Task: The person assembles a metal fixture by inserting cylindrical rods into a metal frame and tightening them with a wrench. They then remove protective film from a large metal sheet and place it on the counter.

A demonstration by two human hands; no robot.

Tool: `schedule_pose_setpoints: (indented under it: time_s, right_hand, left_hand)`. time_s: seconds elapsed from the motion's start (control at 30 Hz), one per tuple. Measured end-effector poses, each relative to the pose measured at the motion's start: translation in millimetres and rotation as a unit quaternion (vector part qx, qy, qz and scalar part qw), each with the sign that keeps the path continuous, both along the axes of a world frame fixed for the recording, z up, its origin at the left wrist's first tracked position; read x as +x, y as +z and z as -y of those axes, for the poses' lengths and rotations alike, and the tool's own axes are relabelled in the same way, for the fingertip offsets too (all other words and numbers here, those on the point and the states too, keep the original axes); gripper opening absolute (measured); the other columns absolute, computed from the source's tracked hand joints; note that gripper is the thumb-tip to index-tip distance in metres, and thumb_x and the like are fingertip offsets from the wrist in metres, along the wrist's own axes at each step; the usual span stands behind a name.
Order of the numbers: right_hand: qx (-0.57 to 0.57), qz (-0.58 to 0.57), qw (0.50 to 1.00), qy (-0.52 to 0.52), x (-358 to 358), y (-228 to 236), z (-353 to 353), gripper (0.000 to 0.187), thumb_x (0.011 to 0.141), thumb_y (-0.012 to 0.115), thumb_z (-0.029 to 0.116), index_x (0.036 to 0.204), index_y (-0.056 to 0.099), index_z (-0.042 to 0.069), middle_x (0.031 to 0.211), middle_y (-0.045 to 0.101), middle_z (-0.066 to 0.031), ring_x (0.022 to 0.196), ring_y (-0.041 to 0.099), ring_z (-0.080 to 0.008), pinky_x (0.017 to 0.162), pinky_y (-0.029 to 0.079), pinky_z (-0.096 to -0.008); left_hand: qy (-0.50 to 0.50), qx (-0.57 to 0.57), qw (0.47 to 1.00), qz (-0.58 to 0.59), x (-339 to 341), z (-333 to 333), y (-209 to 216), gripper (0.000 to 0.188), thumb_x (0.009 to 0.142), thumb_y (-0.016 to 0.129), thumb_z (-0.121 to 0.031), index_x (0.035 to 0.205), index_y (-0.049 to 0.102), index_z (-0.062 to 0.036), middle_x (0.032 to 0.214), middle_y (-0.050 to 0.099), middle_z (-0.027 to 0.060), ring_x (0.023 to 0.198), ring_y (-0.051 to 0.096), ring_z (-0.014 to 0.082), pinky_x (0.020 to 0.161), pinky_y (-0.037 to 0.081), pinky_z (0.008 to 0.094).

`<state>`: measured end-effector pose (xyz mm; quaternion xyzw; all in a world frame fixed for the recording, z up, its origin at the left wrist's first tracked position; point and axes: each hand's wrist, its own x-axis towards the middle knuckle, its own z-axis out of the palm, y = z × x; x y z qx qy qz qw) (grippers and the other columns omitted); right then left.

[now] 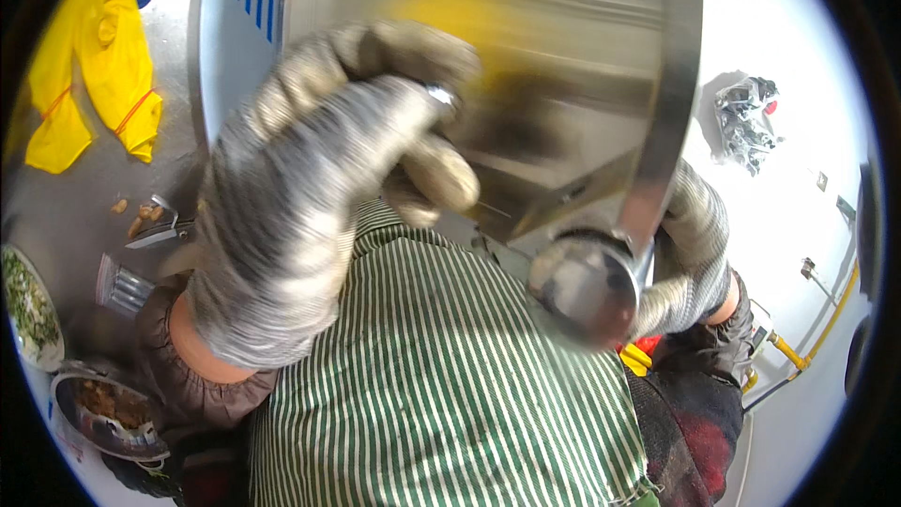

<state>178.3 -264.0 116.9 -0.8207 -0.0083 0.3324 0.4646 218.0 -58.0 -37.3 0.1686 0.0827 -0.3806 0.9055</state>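
A large stainless-steel panel (582, 66) with a folded rim stands tilted in front of me, its face shiny and partly blurred. My left hand (291, 178), in a grey-white knit glove, is closed in front of the panel. A small shiny metal piece (441, 94) shows between its thumb and fingers; its kind is unclear. My gloved right hand (694, 253) is wrapped round the panel's right edge near the lower corner, its fingers partly hidden. Beside it, a round shiny metal end (584, 289) sticks out toward me from that corner, blurred.
Yellow rubber gloves (113, 47) lie at the upper left. Below them are small brown pieces (145, 218) and a clear pack (124, 284). A bowl of chopped greens (33, 305) and a metal pot (70, 404) stand farther left. A yellow pipe (831, 319) runs along the right wall.
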Motion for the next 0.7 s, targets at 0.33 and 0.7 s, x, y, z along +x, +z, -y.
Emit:
schedule_pose_setpoints:
  time_s: [0.33, 0.7]
  right_hand:
    - [-0.052, -0.109, 0.992, -0.039, 6, -5, -19, 0.092, 0.063, 0.083, 0.044, 0.129, 0.043, -0.006, 0.118, 0.058, -0.0150, 0.108, 0.057, -0.0235, 0.093, 0.046, -0.0371]
    - [-0.176, 0.082, 0.971, 0.140, 2, -3, -8, 0.070, 0.068, 0.072, 0.057, 0.102, 0.058, -0.003, 0.081, 0.064, -0.0151, 0.075, 0.066, -0.0271, 0.066, 0.054, -0.0350]
  left_hand:
    - [-0.034, 0.115, 0.992, 0.024, -32, -36, 37, 0.026, 0.093, 0.051, -0.019, 0.107, 0.056, 0.0018, 0.068, 0.050, -0.0007, 0.046, 0.043, 0.0018, 0.041, 0.037, 0.0111]
    - [0.020, 0.336, 0.885, 0.322, -64, -16, 52, 0.064, 0.073, 0.078, -0.014, 0.128, 0.049, -0.0023, 0.117, 0.059, 0.0076, 0.057, 0.040, 0.0007, 0.052, 0.041, 0.0137]
